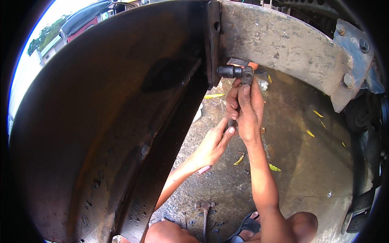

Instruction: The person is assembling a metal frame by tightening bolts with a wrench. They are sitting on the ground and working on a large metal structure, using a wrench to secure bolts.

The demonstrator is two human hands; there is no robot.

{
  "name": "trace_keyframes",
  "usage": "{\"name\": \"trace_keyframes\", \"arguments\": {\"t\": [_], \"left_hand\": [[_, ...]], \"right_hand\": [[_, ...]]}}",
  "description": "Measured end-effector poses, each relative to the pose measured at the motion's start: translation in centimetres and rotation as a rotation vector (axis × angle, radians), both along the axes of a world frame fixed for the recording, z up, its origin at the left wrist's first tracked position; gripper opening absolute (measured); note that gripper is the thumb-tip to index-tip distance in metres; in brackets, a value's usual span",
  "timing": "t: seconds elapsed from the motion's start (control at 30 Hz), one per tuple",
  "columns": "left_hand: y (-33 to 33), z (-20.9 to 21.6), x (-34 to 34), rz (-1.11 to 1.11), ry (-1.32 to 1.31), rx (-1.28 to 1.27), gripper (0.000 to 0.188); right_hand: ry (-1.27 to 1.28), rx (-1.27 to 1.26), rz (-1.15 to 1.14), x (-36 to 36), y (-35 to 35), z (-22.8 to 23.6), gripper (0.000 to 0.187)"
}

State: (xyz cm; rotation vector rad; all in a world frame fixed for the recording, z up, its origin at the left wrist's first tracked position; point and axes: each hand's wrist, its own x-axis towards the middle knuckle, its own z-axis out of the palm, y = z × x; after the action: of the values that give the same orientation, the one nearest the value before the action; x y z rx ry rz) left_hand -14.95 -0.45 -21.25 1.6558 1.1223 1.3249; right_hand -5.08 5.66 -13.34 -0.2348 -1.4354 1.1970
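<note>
A black socket (229,72) points left, its open end against the lower part of the upright metal flange (212,44). It sits on the hinged head of a breaker bar (247,75), whose handle runs downward. My right hand (250,108) is closed on that handle just below the head, thumb lying along it. Lower down, my left hand (214,142) has its fingers wrapped round the handle's bottom end. Most of the handle is hidden by my fingers. Whatever the socket fits onto cannot be seen.
A large dark curved metal panel (93,109) fills the left side. A grey curved metal band (279,36) runs right to a bolted blue-grey plate (356,52). On the concrete floor below lie a hammer (205,207) and several yellow leaves, near my sandalled foot (249,227).
</note>
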Motion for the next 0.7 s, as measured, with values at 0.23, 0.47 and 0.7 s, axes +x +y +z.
{"name": "trace_keyframes", "arguments": {"t": [0.23,0.47,0.7], "left_hand": [[7.1,-1.7,0.2,0.157,0.206,0.360,0.019],[-0.6,-0.3,2.6,-0.171,0.011,0.083,0.023],[-6.1,1.7,1.4,-0.337,-0.025,-0.175,0.035]], "right_hand": [[0.123,0.209,-0.250,-1.1,3.6,-2.8,0.048],[-0.061,-0.032,-0.264,2.1,-1.2,-0.1,0.032],[-0.114,-0.077,-0.313,1.5,-3.9,3.1,0.028]]}}
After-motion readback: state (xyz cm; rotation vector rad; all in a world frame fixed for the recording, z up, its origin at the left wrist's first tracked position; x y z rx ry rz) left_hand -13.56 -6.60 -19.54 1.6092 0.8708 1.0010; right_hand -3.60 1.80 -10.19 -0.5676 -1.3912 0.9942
